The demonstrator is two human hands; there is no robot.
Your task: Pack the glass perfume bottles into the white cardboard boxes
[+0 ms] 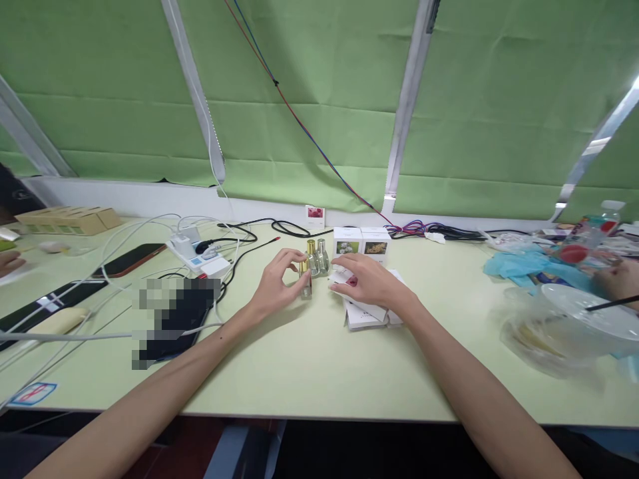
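Note:
My left hand (278,283) has its thumb and fingers closed around a small glass bottle with a gold cap (306,287). Just behind it on the table stand another gold-capped bottle (313,261) and a silver-capped one (322,259). My right hand (372,283) is over a pile of white printed cartons (367,318), its thumb and fingers apart. A white piece with a pink picture (352,281) shows between them, partly hidden. Two upright white boxes with flower pictures (361,243) stand behind that hand.
A small pink-pictured box (315,215) leans at the wall. Left are phones (130,259), a power strip (197,253), tangled cables and a brown carton (70,219). Right are a clear plastic bowl (589,313) and blue plastic (519,265). Other people's hands show at both edges.

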